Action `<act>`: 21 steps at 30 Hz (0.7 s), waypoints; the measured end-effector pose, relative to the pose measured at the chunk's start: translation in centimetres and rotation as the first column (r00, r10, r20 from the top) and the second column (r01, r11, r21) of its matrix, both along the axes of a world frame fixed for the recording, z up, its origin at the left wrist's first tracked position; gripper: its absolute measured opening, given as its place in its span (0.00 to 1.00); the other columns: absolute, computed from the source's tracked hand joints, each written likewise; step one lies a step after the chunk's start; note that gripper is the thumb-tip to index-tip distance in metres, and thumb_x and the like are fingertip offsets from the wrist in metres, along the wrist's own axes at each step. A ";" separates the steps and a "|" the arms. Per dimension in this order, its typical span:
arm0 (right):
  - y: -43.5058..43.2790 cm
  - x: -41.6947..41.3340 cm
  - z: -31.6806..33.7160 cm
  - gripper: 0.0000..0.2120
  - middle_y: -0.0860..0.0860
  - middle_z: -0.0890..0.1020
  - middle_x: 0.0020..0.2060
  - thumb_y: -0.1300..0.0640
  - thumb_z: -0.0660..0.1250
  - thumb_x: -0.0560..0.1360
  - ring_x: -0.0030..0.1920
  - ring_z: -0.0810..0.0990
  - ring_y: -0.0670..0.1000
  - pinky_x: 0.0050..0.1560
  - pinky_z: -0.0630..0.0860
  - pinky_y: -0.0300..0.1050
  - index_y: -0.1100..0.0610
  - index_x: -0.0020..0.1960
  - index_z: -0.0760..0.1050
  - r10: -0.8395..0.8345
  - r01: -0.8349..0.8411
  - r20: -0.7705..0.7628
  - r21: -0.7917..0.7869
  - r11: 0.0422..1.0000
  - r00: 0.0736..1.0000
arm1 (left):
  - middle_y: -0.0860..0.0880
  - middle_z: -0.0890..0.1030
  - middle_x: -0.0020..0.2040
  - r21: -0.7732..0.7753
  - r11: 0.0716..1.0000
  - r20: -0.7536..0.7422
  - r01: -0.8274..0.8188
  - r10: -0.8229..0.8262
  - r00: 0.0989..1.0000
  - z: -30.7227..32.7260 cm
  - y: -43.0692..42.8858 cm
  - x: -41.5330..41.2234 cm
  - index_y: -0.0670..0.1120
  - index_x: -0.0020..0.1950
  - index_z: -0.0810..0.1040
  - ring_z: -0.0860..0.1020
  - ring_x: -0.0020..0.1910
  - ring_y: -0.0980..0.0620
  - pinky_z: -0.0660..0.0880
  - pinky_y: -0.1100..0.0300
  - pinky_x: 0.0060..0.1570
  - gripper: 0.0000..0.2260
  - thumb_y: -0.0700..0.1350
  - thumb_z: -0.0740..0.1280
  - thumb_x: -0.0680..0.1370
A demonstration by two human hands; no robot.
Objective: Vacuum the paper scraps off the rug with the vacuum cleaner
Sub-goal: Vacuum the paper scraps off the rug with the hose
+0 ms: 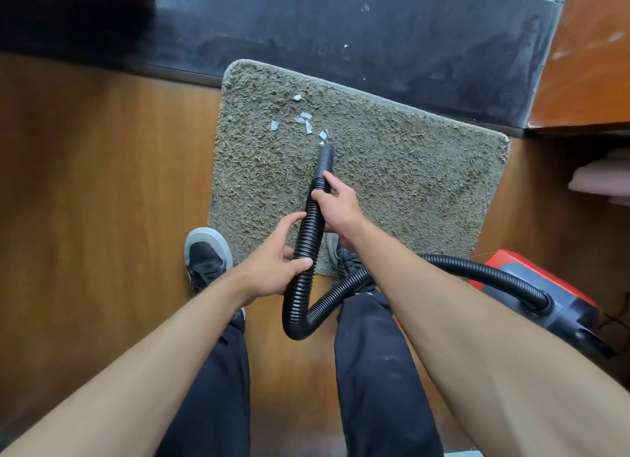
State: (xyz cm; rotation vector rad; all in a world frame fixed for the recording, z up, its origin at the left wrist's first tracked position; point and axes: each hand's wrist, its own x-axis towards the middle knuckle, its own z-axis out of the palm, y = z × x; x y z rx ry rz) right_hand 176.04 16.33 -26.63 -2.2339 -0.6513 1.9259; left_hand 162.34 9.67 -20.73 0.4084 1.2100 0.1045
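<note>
Both hands, left hand (pixel 278 257) and right hand (pixel 337 207), grip the black hose (pixel 308 238) closed; its nozzle (pixel 326 156) touches the rug (pixel 426 184) near paper scraps (pixel 305 122).

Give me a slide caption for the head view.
Left hand and right hand grip the vacuum hose, nozzle beside paper scraps on the rug.

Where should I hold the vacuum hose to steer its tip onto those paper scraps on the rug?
Grip the ribbed hose just behind the smooth nozzle, coming from above, as the right hand does. The hose is limp and loops, so a hold near the stiff tip probably aims it best.
</note>
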 end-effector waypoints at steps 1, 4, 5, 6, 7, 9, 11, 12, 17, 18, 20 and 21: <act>-0.1 -0.3 0.0 0.28 0.54 0.79 0.58 0.62 0.62 0.78 0.50 0.81 0.54 0.53 0.81 0.56 0.50 0.76 0.63 0.009 -0.009 -0.007 0.001 1.000 1.000 | 0.43 0.78 0.43 -0.003 1.000 0.003 -0.007 0.007 1.000 0.1 -0.3 -0.3 0.66 0.73 0.59 0.77 0.37 0.51 0.78 0.54 0.36 0.31 0.36 0.64 0.81; -0.1 -1.2 0.0 0.28 0.54 0.79 0.58 0.61 0.63 0.77 0.54 0.81 0.56 0.54 0.80 0.58 0.50 0.76 0.63 0.063 -0.063 -0.027 0.017 0.998 0.998 | 0.42 0.78 0.45 -0.015 0.998 0.014 -0.053 0.053 0.998 0.2 -1.1 -1.2 0.66 0.74 0.58 0.77 0.40 0.49 0.79 0.55 0.38 0.32 0.35 0.63 0.81; -0.1 -1.4 0.0 0.29 0.54 0.79 0.59 0.61 0.63 0.77 0.55 0.81 0.56 0.56 0.80 0.59 0.50 0.76 0.63 0.081 -0.081 -0.026 0.024 0.996 0.996 | 0.42 0.78 0.45 -0.016 0.998 0.013 -0.064 0.064 0.998 0.2 -1.2 -1.3 0.66 0.74 0.58 0.77 0.40 0.49 0.79 0.56 0.37 0.32 0.35 0.63 0.81; 0.0 -1.5 0.0 0.29 0.54 0.79 0.59 0.60 0.63 0.76 0.55 0.81 0.56 0.57 0.79 0.59 0.50 0.76 0.63 0.087 -0.086 -0.026 0.026 0.996 0.996 | 0.42 0.78 0.45 -0.014 0.997 0.010 -0.073 0.073 0.997 0.2 -1.2 -1.4 0.66 0.74 0.59 0.77 0.40 0.49 0.79 0.56 0.37 0.31 0.35 0.63 0.82; 0.1 -1.6 -0.1 0.29 0.54 0.78 0.59 0.60 0.63 0.77 0.55 0.81 0.55 0.57 0.79 0.59 0.49 0.76 0.62 0.081 -0.080 -0.024 0.023 0.996 0.996 | 0.42 0.78 0.45 -0.009 0.997 0.007 -0.080 0.080 0.997 0.1 -1.2 -1.3 0.65 0.74 0.59 0.77 0.39 0.50 0.79 0.56 0.37 0.31 0.35 0.63 0.82; 0.4 -1.4 -0.2 0.29 0.54 0.78 0.61 0.62 0.62 0.77 0.53 0.80 0.54 0.56 0.79 0.56 0.50 0.76 0.61 0.045 -0.044 -0.011 0.018 0.999 0.999 | 0.43 0.78 0.44 0.001 0.997 0.002 -0.080 0.080 0.997 -0.2 -0.8 -1.0 0.66 0.75 0.59 0.77 0.38 0.52 0.79 0.55 0.37 0.31 0.36 0.63 0.82; 0.7 -1.0 -0.4 0.29 0.55 0.78 0.62 0.62 0.61 0.77 0.53 0.80 0.54 0.56 0.79 0.54 0.50 0.77 0.61 0.026 -0.026 0.011 0.032 0.999 1.000 | 0.44 0.79 0.44 0.007 0.998 -0.004 -0.068 0.068 0.998 -0.3 -0.3 -0.5 0.66 0.74 0.60 0.78 0.38 0.53 0.80 0.55 0.38 0.31 0.37 0.64 0.81; 0.9 -0.7 -0.5 0.29 0.55 0.78 0.62 0.62 0.61 0.77 0.53 0.80 0.54 0.57 0.79 0.55 0.50 0.77 0.61 0.023 -0.023 0.020 0.041 0.999 1.000 | 0.45 0.80 0.45 0.011 0.998 -0.004 -0.064 0.064 0.998 -0.3 0.1 -0.2 0.66 0.74 0.60 0.78 0.37 0.53 0.80 0.55 0.37 0.31 0.37 0.64 0.81; 1.9 0.7 -0.7 0.28 0.55 0.78 0.60 0.62 0.61 0.79 0.49 0.79 0.53 0.52 0.80 0.53 0.50 0.77 0.61 -0.025 0.023 0.033 0.033 0.999 0.999 | 0.44 0.78 0.43 0.046 0.998 -0.006 -0.033 0.033 0.999 -0.1 1.7 0.9 0.64 0.74 0.60 0.77 0.37 0.52 0.77 0.55 0.35 0.30 0.36 0.63 0.81; 2.0 0.8 -0.8 0.28 0.55 0.78 0.61 0.62 0.60 0.79 0.49 0.79 0.52 0.52 0.80 0.53 0.50 0.77 0.61 -0.026 0.025 0.035 0.026 0.999 0.999 | 0.43 0.78 0.43 0.046 0.999 -0.008 -0.024 0.025 1.000 0.0 1.9 1.0 0.64 0.74 0.60 0.77 0.38 0.51 0.77 0.54 0.36 0.30 0.36 0.63 0.82; 2.1 0.8 -0.6 0.28 0.55 0.78 0.62 0.62 0.60 0.79 0.50 0.80 0.53 0.51 0.81 0.53 0.50 0.77 0.61 -0.015 0.015 0.028 0.013 1.000 1.000 | 0.42 0.78 0.44 0.043 0.999 -0.009 -0.010 0.010 1.000 0.0 2.1 1.0 0.64 0.74 0.60 0.77 0.39 0.49 0.77 0.52 0.38 0.30 0.36 0.63 0.82; 2.1 0.7 -0.5 0.28 0.55 0.78 0.62 0.63 0.60 0.78 0.49 0.80 0.52 0.47 0.81 0.51 0.50 0.77 0.60 -0.008 0.008 0.019 0.009 1.000 1.000 | 0.42 0.78 0.45 0.038 0.999 -0.008 -0.007 0.007 1.000 0.1 2.0 0.8 0.64 0.74 0.59 0.77 0.40 0.49 0.79 0.50 0.39 0.30 0.36 0.63 0.82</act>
